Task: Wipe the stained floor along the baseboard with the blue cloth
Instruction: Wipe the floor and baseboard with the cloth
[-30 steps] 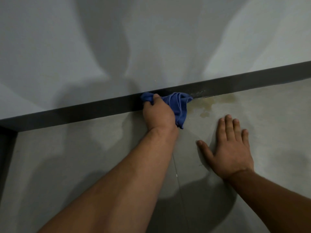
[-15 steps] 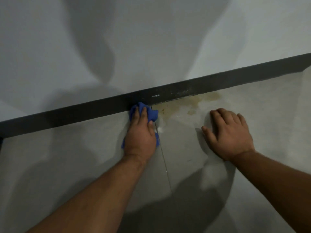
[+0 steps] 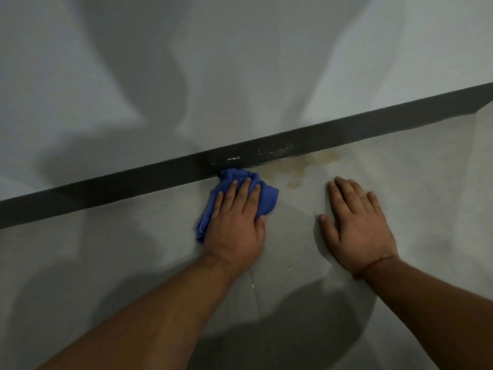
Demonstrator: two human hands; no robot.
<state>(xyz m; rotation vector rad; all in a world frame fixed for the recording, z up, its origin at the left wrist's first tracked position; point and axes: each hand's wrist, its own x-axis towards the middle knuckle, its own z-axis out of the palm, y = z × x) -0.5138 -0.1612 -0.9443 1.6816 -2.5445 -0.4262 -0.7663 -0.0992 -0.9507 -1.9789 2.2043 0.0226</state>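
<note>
Ideally the left hand (image 3: 234, 225), fingers flat on the cloth (image 3: 268, 201) against the baseboard (image 3: 133, 182), should press firmly rightward across the stain (image 3: 296, 177), while the right hand (image 3: 357, 231) braces, splayed flat, on the floor (image 3: 106, 263).

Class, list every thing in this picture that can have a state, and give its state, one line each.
blue cloth: bunched, on the floor against the baseboard, under the left hand.
left hand: fingers straight, pressing the cloth.
right hand: flat on the floor, holding nothing.
stain: yellowish, unwiped, right of the cloth.
baseboard: dark, scuffed above the stain.
</note>
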